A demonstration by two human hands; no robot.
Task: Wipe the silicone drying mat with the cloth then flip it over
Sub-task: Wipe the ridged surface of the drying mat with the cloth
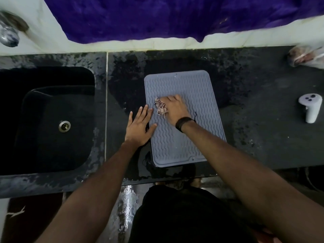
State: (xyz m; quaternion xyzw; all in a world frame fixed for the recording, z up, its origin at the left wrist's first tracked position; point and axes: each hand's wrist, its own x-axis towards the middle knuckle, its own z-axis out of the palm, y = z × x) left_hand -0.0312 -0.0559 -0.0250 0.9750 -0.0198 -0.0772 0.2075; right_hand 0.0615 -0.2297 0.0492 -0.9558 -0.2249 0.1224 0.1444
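A grey silicone drying mat (189, 85) with wavy ridges lies flat on the dark wet counter, ridged side up. A small crumpled patterned cloth (160, 107) rests on the mat's left-middle part. My right hand (173, 109) presses down on the cloth, fingers curled over it; a black band circles that wrist. My left hand (139, 126) lies flat with fingers spread, straddling the mat's left edge, thumb on the mat and palm partly on the counter.
A black sink (52, 120) with a metal drain sits to the left, a tap (8, 35) above it. A white controller (311, 107) lies at the right. A plastic bag (305, 57) sits far right. Purple fabric (157, 16) hangs at the back.
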